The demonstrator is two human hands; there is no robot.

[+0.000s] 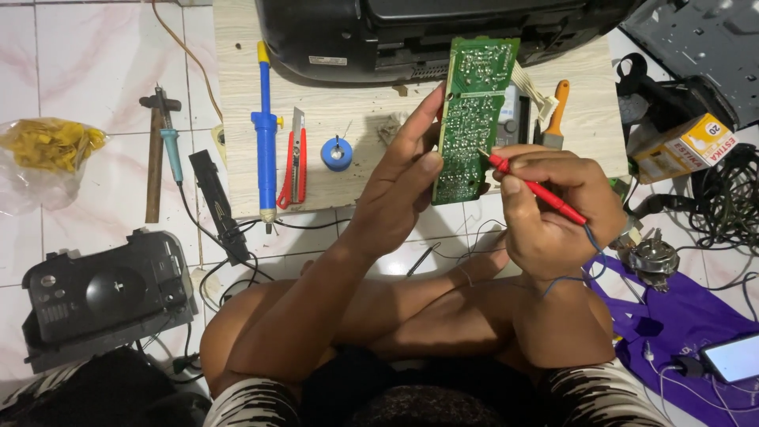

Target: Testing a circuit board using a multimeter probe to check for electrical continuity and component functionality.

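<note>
- Left hand [403, 178] holds the green circuit board [473, 119] upright above the wooden worktop [356, 111], fingers [423, 119] pressed on its left edge.
- Right hand [553, 209] is clenched around a red test probe [534, 188], tip touching the board's solder side.
- On the worktop: blue desoldering pump [265, 126], red utility knife [295, 158], blue solder spool [337, 153], black radio [411, 35] behind.

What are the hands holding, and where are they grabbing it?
The left hand holds the green circuit board by its lower left edge. The right hand pinches a red test probe around its middle, like a pen.
</note>
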